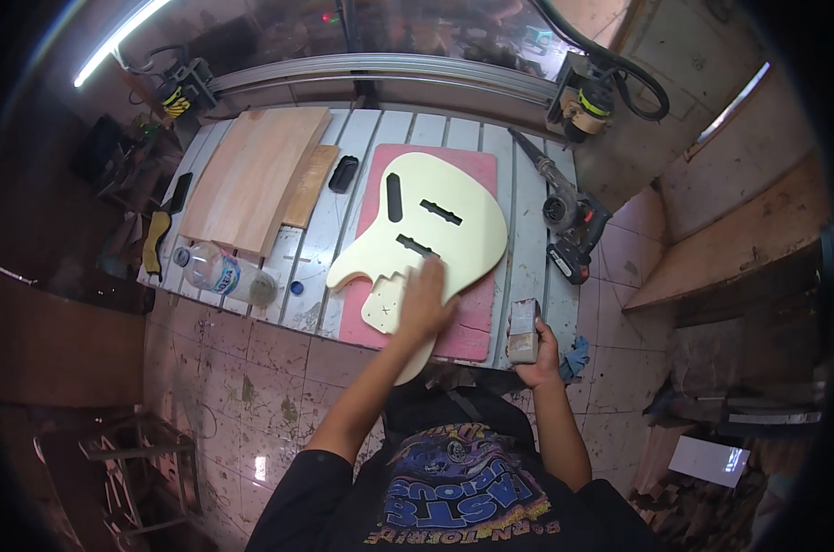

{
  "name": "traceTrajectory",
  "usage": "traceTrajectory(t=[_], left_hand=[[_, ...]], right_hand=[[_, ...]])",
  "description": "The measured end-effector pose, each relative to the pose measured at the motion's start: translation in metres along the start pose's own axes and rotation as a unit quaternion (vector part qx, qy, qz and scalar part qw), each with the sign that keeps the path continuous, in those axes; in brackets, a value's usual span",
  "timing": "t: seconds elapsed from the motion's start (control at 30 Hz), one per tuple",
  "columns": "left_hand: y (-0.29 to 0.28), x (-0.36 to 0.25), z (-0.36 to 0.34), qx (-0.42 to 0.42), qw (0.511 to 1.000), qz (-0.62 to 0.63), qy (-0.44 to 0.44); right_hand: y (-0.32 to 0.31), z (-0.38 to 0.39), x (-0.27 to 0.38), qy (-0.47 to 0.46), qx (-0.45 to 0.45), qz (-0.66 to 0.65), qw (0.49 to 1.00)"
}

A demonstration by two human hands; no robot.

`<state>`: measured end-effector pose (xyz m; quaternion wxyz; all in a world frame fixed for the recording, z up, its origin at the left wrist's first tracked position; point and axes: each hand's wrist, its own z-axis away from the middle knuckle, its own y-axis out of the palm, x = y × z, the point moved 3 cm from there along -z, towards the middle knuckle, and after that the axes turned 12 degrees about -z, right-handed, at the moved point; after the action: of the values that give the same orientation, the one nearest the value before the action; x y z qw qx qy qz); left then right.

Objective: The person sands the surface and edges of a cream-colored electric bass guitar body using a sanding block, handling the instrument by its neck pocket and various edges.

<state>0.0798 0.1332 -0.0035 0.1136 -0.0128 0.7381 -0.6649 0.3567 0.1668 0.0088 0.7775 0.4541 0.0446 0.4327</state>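
A cream guitar body [456,212] with dark slots and cavities lies on a pink pad [463,336] on the slotted workbench. My left hand [424,304] rests on its lower part, palm down with fingers stretched out, just below the middle slot. My right hand [541,359] grips a grey block [523,331] with a worn, brownish face, perhaps wrapped in abrasive, at the bench's front edge to the right of the pad. A blue crumpled item [574,357], likely a glove or rag, is just right of that hand.
Left on the bench [351,230] are wooden boards [237,175], a plastic bottle [213,269], blue cap [296,287], black tray [343,173] and yellow-black item [156,244]. A cordless blower [564,216] lies right. A rail with machine heads [583,97] spans behind; shelving [712,239] stands right.
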Motion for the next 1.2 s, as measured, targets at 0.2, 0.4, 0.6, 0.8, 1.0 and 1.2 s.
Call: traceTrajectory(t=[0.2, 0.4, 0.6, 0.8, 1.0, 1.2], left_hand=[[-0.01, 0.013, 0.009, 0.01, 1.0, 0.017, 0.002], [-0.025, 0.142, -0.01, -0.033, 0.977, -0.054, -0.202], [-0.012, 0.073, -0.005, -0.046, 0.994, -0.053, -0.089], [-0.011, -0.049, 0.059, 0.068, 0.989, -0.076, 0.108], [-0.019, 0.006, 0.05, 0.001, 1.0, -0.015, -0.004], [-0.032, 0.113, 0.008, -0.003, 0.985, -0.057, -0.161]], right_hand=[[0.043, -0.015, -0.008, -0.016, -0.001, 0.004, 1.0], [0.041, -0.005, 0.001, -0.034, 0.0, 0.008, 0.999], [-0.001, -0.002, 0.006, -0.037, -0.043, -0.003, 0.998], [0.009, -0.009, -0.006, -0.032, -0.059, 0.002, 0.998], [0.017, -0.027, -0.009, -0.027, -0.024, -0.001, 0.999], [0.018, -0.025, -0.003, -0.038, -0.026, 0.016, 0.999]])
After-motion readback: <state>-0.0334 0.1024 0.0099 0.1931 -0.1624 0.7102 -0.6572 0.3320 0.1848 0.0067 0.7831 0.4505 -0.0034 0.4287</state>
